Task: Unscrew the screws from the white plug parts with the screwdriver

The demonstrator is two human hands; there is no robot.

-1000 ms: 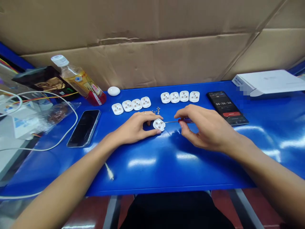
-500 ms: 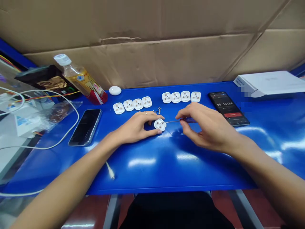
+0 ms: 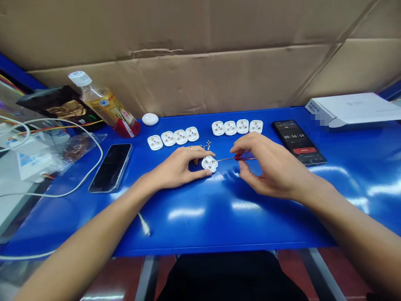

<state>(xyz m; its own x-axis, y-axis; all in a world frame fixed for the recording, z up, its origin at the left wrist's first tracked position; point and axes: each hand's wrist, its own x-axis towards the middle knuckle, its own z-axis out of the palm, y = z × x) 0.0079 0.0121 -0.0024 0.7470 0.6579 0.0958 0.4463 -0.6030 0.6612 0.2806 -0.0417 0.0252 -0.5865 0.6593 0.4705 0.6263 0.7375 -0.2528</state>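
Note:
Between thumb and fingers, my left hand (image 3: 181, 167) grips a white plastic plug housing (image 3: 209, 164) with metal parts inside, just above the blue table. My right hand (image 3: 266, 167) pinches a screwdriver (image 3: 238, 157) by its red, see-through handle. Its thin shaft points left, and the tip meets the right side of the housing. Small brass-coloured screws (image 3: 208, 145) lie in a loose pile behind my left fingertips. Farther back, similar white housings stand in two rows, a left row (image 3: 168, 139) and a right row (image 3: 230, 128).
At the left are a phone (image 3: 111, 167), a drink bottle (image 3: 106, 104), a white cable (image 3: 144, 225) and plastic bags. A white egg-shaped object (image 3: 150, 119) sits near the cardboard at the back. A second phone (image 3: 299, 142) showing a timer and a white box (image 3: 354, 109) are at the right.
The fingers of my right hand have opened a little around the screwdriver handle, showing more of its red part. The housing stays in my left hand; the view has shifted slightly.

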